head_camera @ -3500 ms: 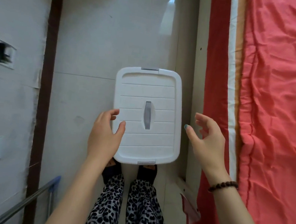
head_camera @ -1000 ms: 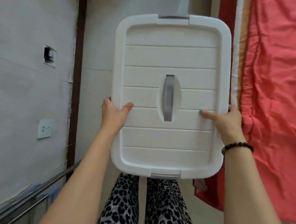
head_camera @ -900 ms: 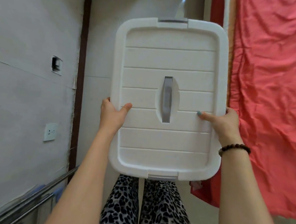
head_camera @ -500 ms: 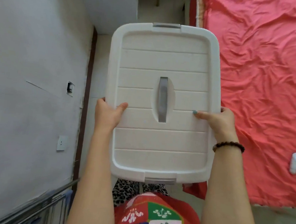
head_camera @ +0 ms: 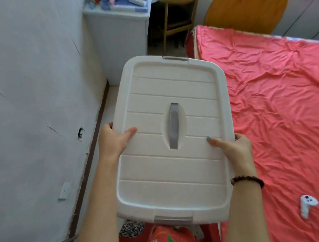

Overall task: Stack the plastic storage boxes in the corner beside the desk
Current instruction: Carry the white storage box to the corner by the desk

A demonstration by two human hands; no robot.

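Fingers (head_camera: 240, 137) wrap round both long edges of a white lidded box (head_camera: 169, 172), thumbs pressed flat on the lid. The left hand (head_camera: 112, 139) grips the left edge and the right hand (head_camera: 238, 151), with a beaded bracelet (head_camera: 247, 181) at the wrist, grips the right edge. The box is held in the air before the person, lid up, grey handle (head_camera: 173, 128) centred. Below it, floor runs between a white wall (head_camera: 31, 89) and a red bed (head_camera: 282, 113). A cluttered white desk (head_camera: 116, 32) stands against the wall beyond. A white controller (head_camera: 306, 205) lies on the bed.
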